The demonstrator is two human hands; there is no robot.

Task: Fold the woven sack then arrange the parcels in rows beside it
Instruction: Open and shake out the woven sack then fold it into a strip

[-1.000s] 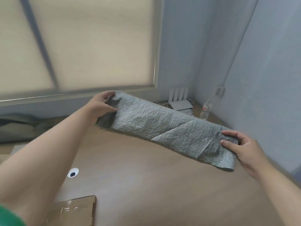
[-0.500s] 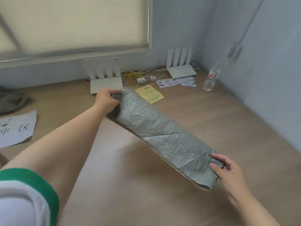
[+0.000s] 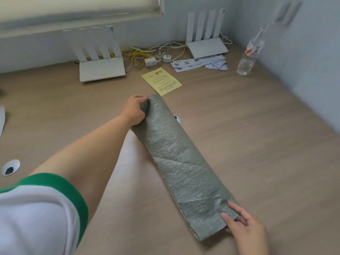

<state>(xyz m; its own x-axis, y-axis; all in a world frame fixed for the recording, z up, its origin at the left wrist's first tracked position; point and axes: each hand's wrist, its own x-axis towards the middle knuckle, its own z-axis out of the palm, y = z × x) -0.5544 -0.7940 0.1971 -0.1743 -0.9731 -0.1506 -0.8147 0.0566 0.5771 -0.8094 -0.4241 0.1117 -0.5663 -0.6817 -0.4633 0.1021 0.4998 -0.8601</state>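
The grey-green woven sack (image 3: 176,162) is folded into a long narrow strip that runs from the middle of the wooden table (image 3: 257,144) toward its near right side. My left hand (image 3: 135,111) grips the far end of the strip. My right hand (image 3: 242,225) pinches the near end, thumb on top. The strip hangs low over the table between both hands. No parcels are in view.
Two white routers (image 3: 102,69) (image 3: 207,48) stand at the back wall with a tangle of cables (image 3: 147,56) between them. A yellow leaflet (image 3: 161,81), white paper slips (image 3: 198,64) and a clear water bottle (image 3: 248,56) lie nearby. Two cable holes (image 3: 10,167) (image 3: 177,118) pierce the tabletop.
The view has tilted down from the window to the table. Both hands have lowered the folded sack and turned it, so that it now runs away from me instead of across.
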